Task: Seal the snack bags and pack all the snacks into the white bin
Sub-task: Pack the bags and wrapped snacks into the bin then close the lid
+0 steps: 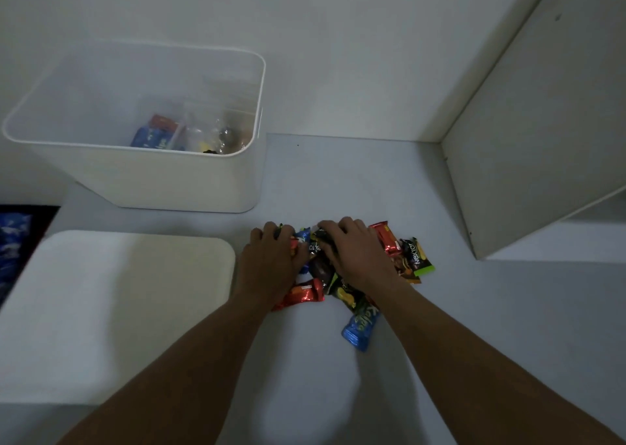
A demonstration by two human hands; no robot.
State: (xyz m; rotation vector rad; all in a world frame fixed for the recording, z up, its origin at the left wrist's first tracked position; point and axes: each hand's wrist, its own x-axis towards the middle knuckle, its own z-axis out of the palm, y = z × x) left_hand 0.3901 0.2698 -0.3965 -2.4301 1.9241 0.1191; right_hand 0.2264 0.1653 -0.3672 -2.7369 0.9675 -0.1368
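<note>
Flanking the snack pile: white bin, lid, panel.

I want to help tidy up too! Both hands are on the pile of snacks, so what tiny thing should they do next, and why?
Probably curl the fingers under a bunch of wrappers and lift them. The left hand and right hand lie on the snack pile, which is loose on the table, while the white bin stands open beyond it with only a few snacks at its bottom.

White bin; red wrapper, blue wrapper, black-and-green Nextar packet; pale grey floor.
</note>
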